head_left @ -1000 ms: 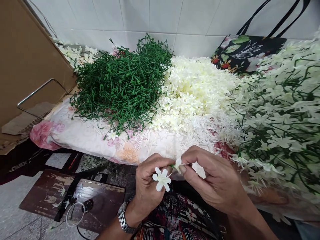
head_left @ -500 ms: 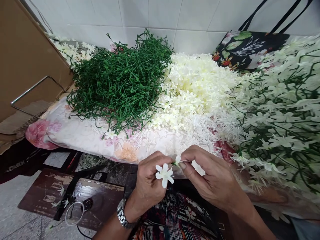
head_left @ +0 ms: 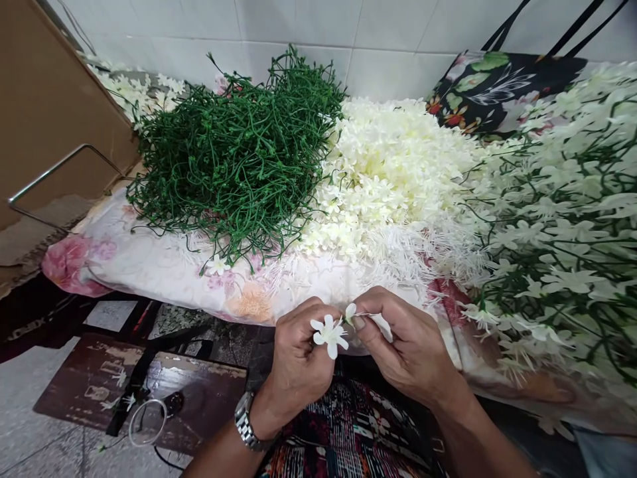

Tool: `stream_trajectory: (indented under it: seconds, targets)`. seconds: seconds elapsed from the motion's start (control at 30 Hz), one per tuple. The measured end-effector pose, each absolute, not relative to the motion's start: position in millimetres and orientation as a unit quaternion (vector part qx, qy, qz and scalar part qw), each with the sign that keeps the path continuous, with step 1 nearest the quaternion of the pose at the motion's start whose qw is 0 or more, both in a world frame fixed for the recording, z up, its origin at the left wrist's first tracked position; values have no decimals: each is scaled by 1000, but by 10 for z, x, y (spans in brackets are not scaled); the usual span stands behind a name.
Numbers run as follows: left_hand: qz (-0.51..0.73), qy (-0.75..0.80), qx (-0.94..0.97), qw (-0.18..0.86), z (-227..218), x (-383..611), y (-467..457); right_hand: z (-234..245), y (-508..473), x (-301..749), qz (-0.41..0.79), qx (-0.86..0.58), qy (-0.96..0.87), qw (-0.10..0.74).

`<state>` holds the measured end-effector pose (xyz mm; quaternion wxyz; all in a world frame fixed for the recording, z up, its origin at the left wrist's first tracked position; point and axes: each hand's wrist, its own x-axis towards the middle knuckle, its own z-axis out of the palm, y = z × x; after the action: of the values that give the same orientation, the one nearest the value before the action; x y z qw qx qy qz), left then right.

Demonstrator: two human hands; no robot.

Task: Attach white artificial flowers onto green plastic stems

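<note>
My left hand [head_left: 301, 358], with a metal watch [head_left: 245, 421] on its wrist, is closed around a green artificial flower stem, most of it hidden in the fingers. An open white artificial flower [head_left: 329, 336] stands out beside its thumb. Just right of it, a smaller white blossom [head_left: 350, 312] sits on a green tip between both hands. Pinched at this blossom are the thumb and forefinger of my right hand [head_left: 411, 348]. A white petal piece [head_left: 382, 325] shows within the right hand's curl. The hands are close together at the front edge of the floral cloth [head_left: 184, 289].
Behind lie a heap of green stems [head_left: 233, 159], loose white blossoms [head_left: 393, 153] and thin white stamens [head_left: 432, 249]. Assembled flower sprays [head_left: 557, 245] fill the right side. A floral bag [head_left: 507, 89] leans on the tiled wall, and cardboard [head_left: 60, 113] stands left. Below is a worn brown board [head_left: 199, 398].
My right hand has moved slightly left, closer to my left hand, and the small blossom between them has shifted and turned a little. The left hand keeps its grip; the camera view shifts slightly.
</note>
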<state>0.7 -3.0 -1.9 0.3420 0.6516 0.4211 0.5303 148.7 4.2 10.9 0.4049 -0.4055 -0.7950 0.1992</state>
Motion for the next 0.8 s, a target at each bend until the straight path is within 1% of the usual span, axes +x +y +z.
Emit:
stream_trajectory:
  seconds: [0.43,0.67,0.8]
  targets:
    - [520,438,651,337,-11,18,-4,19,56,1471,231,-419,-774,413]
    - [506,441,637,380,46,-9,13,73,68,1507,221,-416,-774,423]
    - [499,442,638,385,47,-6,7,125,63,1529,210,-415,-780,419]
